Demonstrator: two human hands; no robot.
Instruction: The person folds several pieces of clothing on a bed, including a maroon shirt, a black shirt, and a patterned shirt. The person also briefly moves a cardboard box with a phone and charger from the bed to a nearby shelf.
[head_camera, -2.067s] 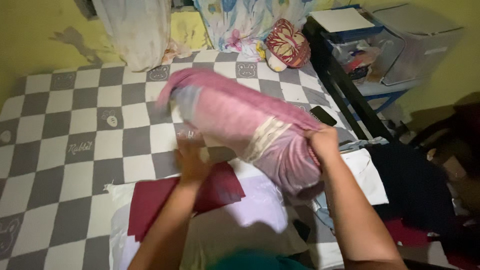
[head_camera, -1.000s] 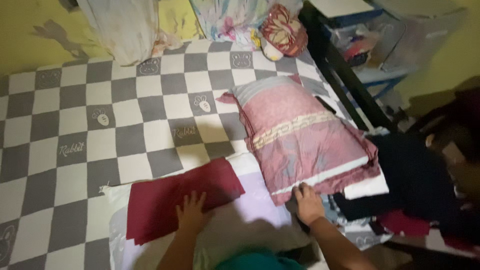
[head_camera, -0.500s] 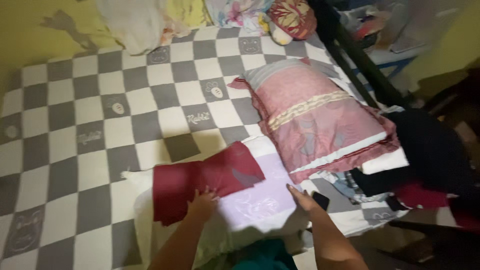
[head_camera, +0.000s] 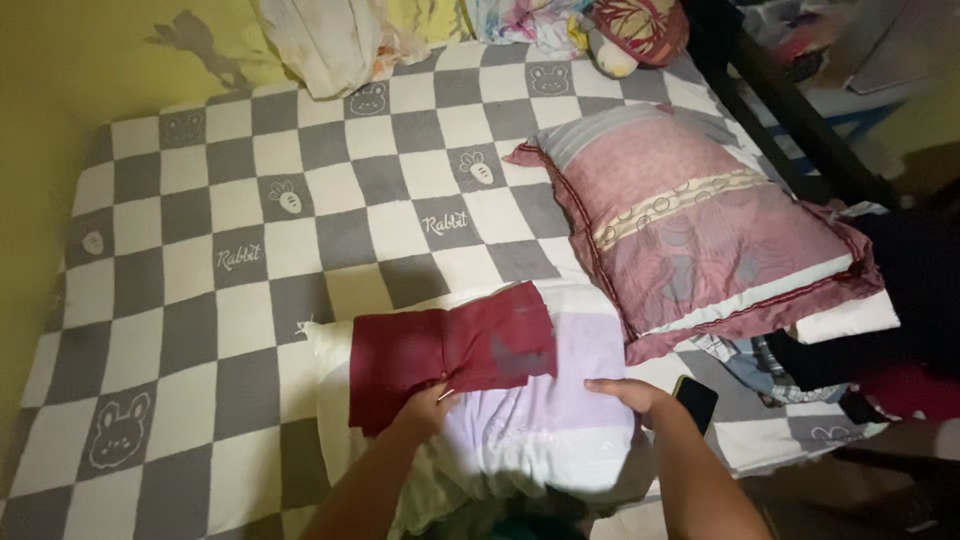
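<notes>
Two pillows are lying on the checked bedsheet (head_camera: 250, 200): a pink patterned pillow (head_camera: 700, 235) toward the sheet's right edge and a white pillow (head_camera: 540, 440) at its near edge, the latter carrying one folded dark red cloth (head_camera: 450, 350). Two hands are resting on that white pillow (the left hand (head_camera: 425, 410) at the cloth's near edge, the right hand (head_camera: 630, 395) just right of it). One dark phone (head_camera: 695, 400) is lying on the sheet beside the white pillow.
</notes>
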